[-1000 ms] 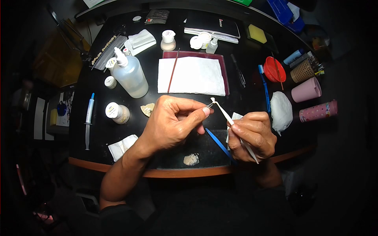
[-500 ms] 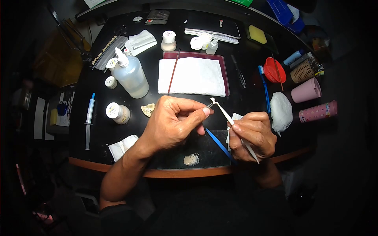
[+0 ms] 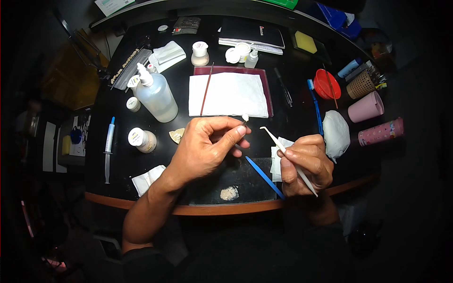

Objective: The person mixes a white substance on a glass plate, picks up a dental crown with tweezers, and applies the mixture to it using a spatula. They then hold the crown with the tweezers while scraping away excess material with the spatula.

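Near the middle of the frame, the left hand has its thumb and index finger pinched together on a thin holder, mostly hidden by the fingertips, and a small white piece sits upright at the top of it, just in front of the lower edge of a white paper pad. To the right of centre, the right hand has its fingers clamped around a white tool, held slantwise like a pen — its bent tip points up and left, near the white piece but apart from it. Below the hands, at the lower centre, a pale lump lies on a dark slab near the front edge of the desk; a blue tool lies aslant to the right of the lump, beside a white tissue that the right hand partly hides. The paper pad rests on a maroon tray at the upper centre, with a thin red-brown brush lying across the pad's left part. Left of the left hand stand a lidded jar and — farther up — a large clear bottle, while a red bowl and a pink cup are at the right of the frame.
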### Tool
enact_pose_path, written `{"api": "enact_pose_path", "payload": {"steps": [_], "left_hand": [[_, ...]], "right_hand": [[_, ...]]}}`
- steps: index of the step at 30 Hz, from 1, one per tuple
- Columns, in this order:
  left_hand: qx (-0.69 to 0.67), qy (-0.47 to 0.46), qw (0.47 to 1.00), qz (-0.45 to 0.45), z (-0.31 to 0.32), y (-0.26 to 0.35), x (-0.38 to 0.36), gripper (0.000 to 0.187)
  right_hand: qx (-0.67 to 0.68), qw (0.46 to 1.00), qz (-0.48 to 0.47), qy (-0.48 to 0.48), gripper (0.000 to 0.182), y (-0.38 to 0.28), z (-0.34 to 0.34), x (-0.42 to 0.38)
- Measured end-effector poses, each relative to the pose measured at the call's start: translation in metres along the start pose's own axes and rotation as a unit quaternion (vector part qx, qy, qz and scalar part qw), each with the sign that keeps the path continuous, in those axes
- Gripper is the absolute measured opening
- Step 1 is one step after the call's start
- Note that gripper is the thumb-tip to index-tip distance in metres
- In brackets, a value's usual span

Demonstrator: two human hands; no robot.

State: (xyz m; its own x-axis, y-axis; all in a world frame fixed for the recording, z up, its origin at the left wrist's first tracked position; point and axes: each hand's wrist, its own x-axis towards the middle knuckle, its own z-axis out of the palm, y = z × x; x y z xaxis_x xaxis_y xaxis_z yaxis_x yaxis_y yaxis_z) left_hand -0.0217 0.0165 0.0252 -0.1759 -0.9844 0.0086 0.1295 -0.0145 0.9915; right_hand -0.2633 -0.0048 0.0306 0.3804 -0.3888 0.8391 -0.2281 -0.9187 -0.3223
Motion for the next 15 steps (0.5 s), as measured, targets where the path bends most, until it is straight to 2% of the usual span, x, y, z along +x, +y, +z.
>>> {"api": "enact_pose_path", "payload": {"steps": [11, 14, 15], "left_hand": [[-0.004, -0.016, 0.999, 0.045, -0.001, -0.009, 0.002, 0.023], [-0.018, -0.015, 0.999, -0.038, -0.002, 0.007, 0.001, 0.024], [-0.013, -0.005, 1.0, -0.015, -0.002, 0.002, 0.002, 0.024]], "right_hand": [[0.011, 1.0, -0.002, 0.009, 0.027, 0.004, -0.002, -0.002], [0.011, 1.0, 0.001, 0.009, 0.026, 0.002, -0.003, -0.001], [0.01, 1.0, 0.002, 0.008, 0.026, 0.001, -0.003, 0.0]]}}
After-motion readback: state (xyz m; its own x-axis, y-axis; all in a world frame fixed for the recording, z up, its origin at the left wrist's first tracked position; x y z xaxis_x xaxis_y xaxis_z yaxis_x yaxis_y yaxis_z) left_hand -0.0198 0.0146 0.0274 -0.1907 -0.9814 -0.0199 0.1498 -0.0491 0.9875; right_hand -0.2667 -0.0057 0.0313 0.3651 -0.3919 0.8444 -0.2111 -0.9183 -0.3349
